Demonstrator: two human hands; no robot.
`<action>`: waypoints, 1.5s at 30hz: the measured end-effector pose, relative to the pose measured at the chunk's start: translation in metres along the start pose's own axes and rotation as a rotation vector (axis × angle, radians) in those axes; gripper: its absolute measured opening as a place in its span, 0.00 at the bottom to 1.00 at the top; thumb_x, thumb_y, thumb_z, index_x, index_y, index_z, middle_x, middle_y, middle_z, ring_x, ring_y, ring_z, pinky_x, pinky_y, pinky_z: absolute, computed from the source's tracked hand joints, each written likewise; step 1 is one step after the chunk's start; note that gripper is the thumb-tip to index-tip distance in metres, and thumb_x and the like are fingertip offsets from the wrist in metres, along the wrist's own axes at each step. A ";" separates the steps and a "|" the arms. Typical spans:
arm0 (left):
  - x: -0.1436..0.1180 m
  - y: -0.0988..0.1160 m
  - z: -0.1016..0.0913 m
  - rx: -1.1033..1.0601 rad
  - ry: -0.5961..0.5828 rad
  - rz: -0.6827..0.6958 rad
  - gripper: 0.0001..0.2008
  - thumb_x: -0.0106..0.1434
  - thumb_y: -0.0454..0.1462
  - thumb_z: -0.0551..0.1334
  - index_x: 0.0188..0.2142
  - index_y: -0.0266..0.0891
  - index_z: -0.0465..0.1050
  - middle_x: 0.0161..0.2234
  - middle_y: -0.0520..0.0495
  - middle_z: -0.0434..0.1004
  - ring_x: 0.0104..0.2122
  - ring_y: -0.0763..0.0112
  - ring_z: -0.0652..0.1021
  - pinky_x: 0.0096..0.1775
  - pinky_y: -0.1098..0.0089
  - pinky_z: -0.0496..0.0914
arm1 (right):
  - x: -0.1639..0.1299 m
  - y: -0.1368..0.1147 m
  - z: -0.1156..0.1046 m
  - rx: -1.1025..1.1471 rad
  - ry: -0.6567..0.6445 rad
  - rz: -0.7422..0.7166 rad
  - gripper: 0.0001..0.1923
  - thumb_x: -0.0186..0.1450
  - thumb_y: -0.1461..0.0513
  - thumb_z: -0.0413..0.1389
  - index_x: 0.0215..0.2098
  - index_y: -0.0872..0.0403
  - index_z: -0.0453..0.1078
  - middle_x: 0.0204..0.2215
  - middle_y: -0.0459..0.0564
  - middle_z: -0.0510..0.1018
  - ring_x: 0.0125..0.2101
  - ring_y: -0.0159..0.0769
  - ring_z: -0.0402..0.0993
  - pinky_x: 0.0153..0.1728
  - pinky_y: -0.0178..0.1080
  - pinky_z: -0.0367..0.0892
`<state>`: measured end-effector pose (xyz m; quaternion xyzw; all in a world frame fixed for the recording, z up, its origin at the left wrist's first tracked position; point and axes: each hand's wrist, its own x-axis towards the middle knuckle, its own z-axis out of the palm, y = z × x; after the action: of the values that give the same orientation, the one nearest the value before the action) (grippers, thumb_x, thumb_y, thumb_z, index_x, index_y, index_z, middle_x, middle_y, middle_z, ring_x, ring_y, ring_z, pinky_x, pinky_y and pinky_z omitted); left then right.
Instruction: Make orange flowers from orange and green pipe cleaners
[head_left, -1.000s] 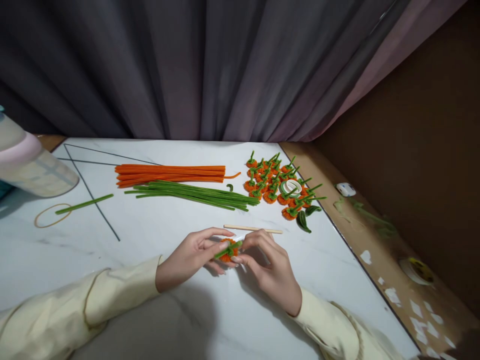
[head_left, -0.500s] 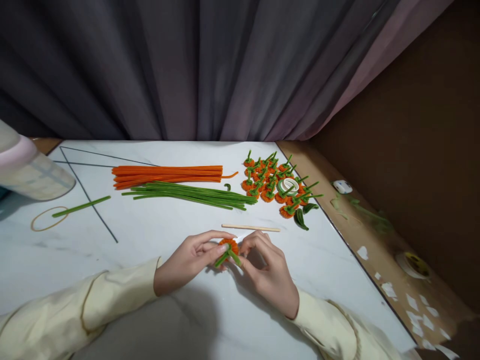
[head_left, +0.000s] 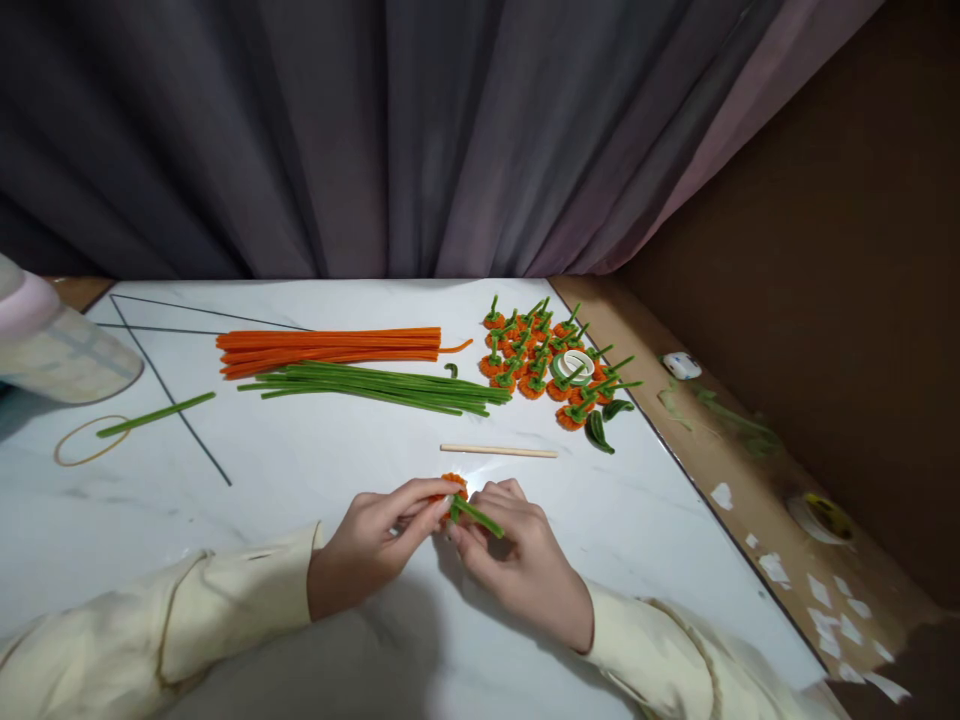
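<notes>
Low in the frame's middle, above the desk (head_left: 300, 470), the left hand (head_left: 375, 545) pinches a small orange pumpkin (head_left: 454, 487); the right hand (head_left: 517, 570) closes on its green stem (head_left: 476, 516). A wooden stick (head_left: 499, 451) lies just beyond.

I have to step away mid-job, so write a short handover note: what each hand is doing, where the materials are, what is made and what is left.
Left hand: pinching the small orange pipe-cleaner pumpkin from its left side.
Right hand: fingers on the same pumpkin, at its green stem, which juts out to the right.
Materials: orange pipe cleaners and green pipe cleaners lie bundled behind the hands; wooden stick just beyond them; a lone green piece lies far left.
Done: a pile of finished pumpkins at the table's right rear.
Left: the held pumpkin is not yet with the pile; both bundles look far from used up.
</notes>
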<state>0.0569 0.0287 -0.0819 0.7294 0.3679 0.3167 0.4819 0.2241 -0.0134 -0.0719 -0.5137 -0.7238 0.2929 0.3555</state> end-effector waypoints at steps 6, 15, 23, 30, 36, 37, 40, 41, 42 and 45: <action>0.001 -0.003 0.001 -0.125 0.000 -0.083 0.10 0.62 0.36 0.57 0.41 0.35 0.72 0.32 0.50 0.82 0.33 0.70 0.82 0.38 0.78 0.77 | 0.001 0.001 -0.005 -0.061 0.022 -0.022 0.10 0.61 0.66 0.49 0.22 0.55 0.61 0.17 0.41 0.61 0.22 0.28 0.56 0.31 0.37 0.52; 0.004 0.000 -0.001 -0.016 0.013 -0.023 0.10 0.63 0.35 0.55 0.41 0.34 0.71 0.28 0.51 0.82 0.30 0.73 0.82 0.33 0.82 0.76 | 0.000 0.001 -0.006 -0.125 0.033 -0.202 0.08 0.64 0.65 0.49 0.27 0.55 0.67 0.18 0.43 0.67 0.22 0.30 0.60 0.30 0.38 0.55; 0.003 -0.001 0.000 0.123 0.000 0.029 0.10 0.64 0.35 0.54 0.43 0.38 0.70 0.32 0.51 0.82 0.33 0.72 0.81 0.34 0.81 0.74 | 0.003 0.000 -0.032 -0.677 0.193 -0.708 0.12 0.64 0.69 0.46 0.41 0.57 0.70 0.35 0.51 0.79 0.39 0.40 0.68 0.35 0.42 0.56; 0.000 -0.005 0.001 0.247 -0.014 0.116 0.11 0.65 0.35 0.53 0.45 0.40 0.70 0.39 0.49 0.80 0.32 0.71 0.81 0.34 0.79 0.72 | 0.007 0.004 -0.024 -0.832 0.081 -0.741 0.15 0.68 0.70 0.43 0.36 0.59 0.72 0.37 0.53 0.78 0.44 0.40 0.68 0.38 0.43 0.54; 0.000 -0.005 0.000 0.276 -0.021 0.139 0.11 0.67 0.35 0.51 0.45 0.40 0.70 0.34 0.50 0.80 0.26 0.74 0.78 0.30 0.79 0.70 | 0.013 -0.002 -0.024 -0.746 0.021 -0.619 0.16 0.68 0.70 0.43 0.30 0.59 0.71 0.29 0.52 0.77 0.34 0.37 0.67 0.37 0.42 0.54; 0.000 -0.005 0.000 0.278 -0.028 0.140 0.11 0.67 0.35 0.51 0.45 0.40 0.70 0.33 0.50 0.80 0.25 0.75 0.78 0.29 0.79 0.70 | 0.014 -0.004 -0.025 -0.714 0.005 -0.580 0.15 0.68 0.70 0.44 0.30 0.59 0.71 0.28 0.50 0.77 0.33 0.36 0.66 0.37 0.43 0.54; -0.001 -0.008 -0.002 0.278 -0.051 0.159 0.12 0.67 0.35 0.50 0.45 0.39 0.70 0.32 0.49 0.80 0.23 0.75 0.77 0.27 0.78 0.69 | 0.018 -0.011 -0.029 -0.585 -0.059 -0.436 0.13 0.67 0.69 0.47 0.30 0.57 0.71 0.25 0.49 0.76 0.31 0.36 0.65 0.35 0.42 0.53; -0.002 -0.009 -0.002 0.275 -0.057 0.178 0.12 0.67 0.34 0.50 0.45 0.38 0.70 0.33 0.48 0.80 0.23 0.74 0.78 0.28 0.78 0.69 | 0.020 -0.012 -0.030 -0.533 -0.085 -0.371 0.12 0.66 0.68 0.48 0.29 0.57 0.72 0.24 0.48 0.76 0.30 0.35 0.65 0.34 0.42 0.53; -0.002 -0.010 -0.002 0.272 -0.063 0.199 0.12 0.67 0.34 0.50 0.45 0.38 0.70 0.34 0.47 0.80 0.24 0.73 0.78 0.28 0.78 0.69 | 0.021 -0.013 -0.031 -0.476 -0.111 -0.298 0.12 0.66 0.66 0.50 0.27 0.56 0.72 0.23 0.48 0.76 0.29 0.35 0.65 0.34 0.42 0.53; -0.004 -0.010 -0.003 0.254 -0.108 0.219 0.14 0.67 0.35 0.49 0.45 0.36 0.71 0.34 0.44 0.80 0.24 0.71 0.78 0.28 0.76 0.70 | 0.028 -0.012 -0.035 -0.279 -0.234 -0.074 0.12 0.64 0.62 0.56 0.22 0.54 0.72 0.20 0.44 0.75 0.24 0.31 0.67 0.32 0.39 0.56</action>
<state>0.0501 0.0294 -0.0911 0.8362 0.2967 0.2786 0.3677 0.2397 0.0117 -0.0365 -0.4937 -0.8122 0.2341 0.2045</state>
